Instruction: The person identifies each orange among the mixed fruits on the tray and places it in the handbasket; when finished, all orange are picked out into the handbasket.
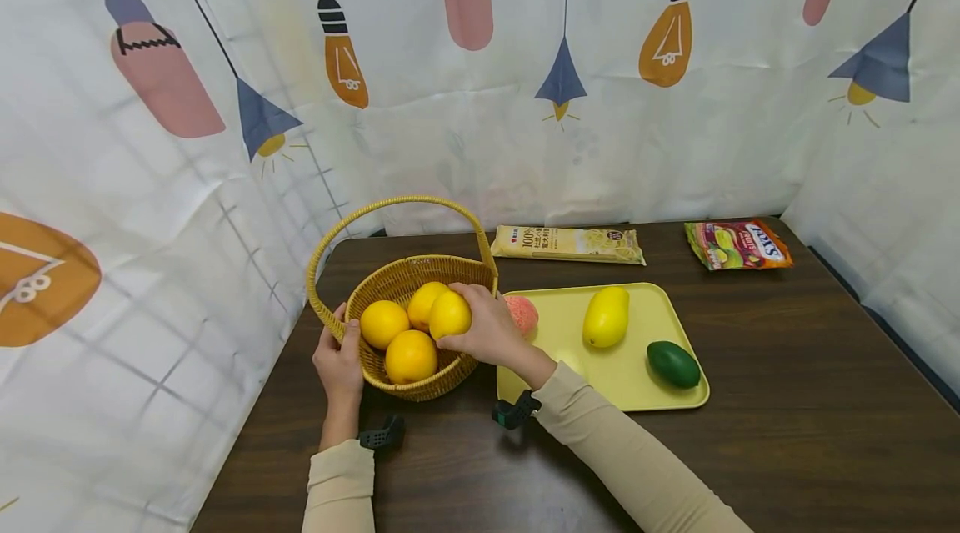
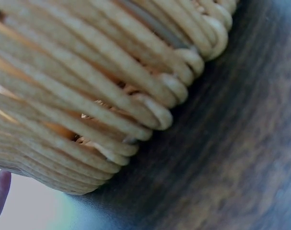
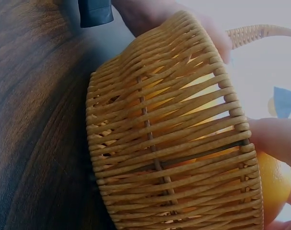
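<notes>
A woven yellow basket [image 1: 438, 387] with an arched handle stands on the table at centre-left, holding several oranges [image 1: 411, 356]. My left hand [image 1: 339, 362] grips the basket's left rim, thumb on the near inner side. At the right side of the basket, my right hand [image 1: 487, 324] pinches one orange [image 1: 451, 316] among the others, just inside the rim. The right wrist view shows that orange [image 3: 274, 184] behind the woven wall, with fingers [image 3: 274, 139] on it. In the left wrist view the basket wall [image 2: 87, 86] fills most of the picture; only a fingertip shows.
Right of the basket lies a yellow tray [image 1: 630, 399] with a pink peach-like fruit [image 1: 522, 314], a yellow oval fruit [image 1: 607, 316] and a dark green fruit [image 1: 672, 364]. Behind it are a long noodle-like packet [image 1: 567, 243] and a colourful candy bag [image 1: 738, 245]. A printed curtain surrounds the table.
</notes>
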Action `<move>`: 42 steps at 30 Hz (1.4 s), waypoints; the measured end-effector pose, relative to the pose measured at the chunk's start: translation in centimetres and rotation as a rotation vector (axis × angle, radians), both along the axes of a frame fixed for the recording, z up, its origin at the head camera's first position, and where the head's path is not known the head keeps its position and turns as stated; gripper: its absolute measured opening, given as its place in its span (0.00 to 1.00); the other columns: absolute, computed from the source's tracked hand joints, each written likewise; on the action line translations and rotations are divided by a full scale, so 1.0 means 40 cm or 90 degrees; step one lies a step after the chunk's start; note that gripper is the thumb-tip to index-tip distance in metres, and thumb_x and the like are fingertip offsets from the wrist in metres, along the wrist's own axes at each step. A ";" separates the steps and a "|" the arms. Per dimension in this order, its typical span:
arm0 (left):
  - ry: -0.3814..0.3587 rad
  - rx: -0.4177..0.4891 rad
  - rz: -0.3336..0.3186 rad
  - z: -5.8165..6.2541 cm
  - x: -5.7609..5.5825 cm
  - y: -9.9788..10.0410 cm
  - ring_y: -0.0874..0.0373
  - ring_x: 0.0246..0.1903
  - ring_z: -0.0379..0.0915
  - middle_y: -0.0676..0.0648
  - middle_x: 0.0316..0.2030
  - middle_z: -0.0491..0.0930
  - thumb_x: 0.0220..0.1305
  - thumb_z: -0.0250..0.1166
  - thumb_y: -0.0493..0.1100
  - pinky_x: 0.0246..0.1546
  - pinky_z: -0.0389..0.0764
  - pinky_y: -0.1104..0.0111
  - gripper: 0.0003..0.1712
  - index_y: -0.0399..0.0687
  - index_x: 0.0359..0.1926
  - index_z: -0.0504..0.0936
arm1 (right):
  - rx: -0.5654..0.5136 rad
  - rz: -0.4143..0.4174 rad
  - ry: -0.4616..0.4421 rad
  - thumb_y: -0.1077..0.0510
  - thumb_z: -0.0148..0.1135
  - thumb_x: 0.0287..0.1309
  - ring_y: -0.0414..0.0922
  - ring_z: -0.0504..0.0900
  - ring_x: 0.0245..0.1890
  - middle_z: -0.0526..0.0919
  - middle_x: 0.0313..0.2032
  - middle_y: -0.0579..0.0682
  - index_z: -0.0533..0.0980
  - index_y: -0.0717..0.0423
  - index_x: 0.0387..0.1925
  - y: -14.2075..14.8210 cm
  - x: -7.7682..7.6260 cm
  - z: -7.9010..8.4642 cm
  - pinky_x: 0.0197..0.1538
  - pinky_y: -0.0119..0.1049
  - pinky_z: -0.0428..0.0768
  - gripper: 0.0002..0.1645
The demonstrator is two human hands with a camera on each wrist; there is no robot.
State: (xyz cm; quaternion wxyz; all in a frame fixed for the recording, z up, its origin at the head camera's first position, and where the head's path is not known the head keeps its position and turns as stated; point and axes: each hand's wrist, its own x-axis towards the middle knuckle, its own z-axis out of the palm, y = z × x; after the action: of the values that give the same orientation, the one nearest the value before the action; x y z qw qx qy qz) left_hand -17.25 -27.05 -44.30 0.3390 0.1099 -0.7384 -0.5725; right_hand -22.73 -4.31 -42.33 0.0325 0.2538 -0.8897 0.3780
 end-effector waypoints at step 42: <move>-0.062 0.008 0.006 -0.040 -0.031 -0.036 0.58 0.50 0.69 0.48 0.55 0.73 0.61 0.57 0.52 0.41 0.69 0.82 0.23 0.48 0.56 0.74 | -0.233 0.060 -0.084 0.46 0.60 0.55 0.51 0.68 0.57 0.66 0.59 0.42 0.65 0.37 0.59 0.200 0.108 0.074 0.55 0.49 0.68 0.29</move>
State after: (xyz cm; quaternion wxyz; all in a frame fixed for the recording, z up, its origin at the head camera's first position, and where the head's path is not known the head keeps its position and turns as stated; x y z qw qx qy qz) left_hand -18.49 -28.49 -45.89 0.3045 0.1434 -0.7497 -0.5698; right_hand -18.39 3.69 -39.36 0.0018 0.2601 -0.7936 0.5501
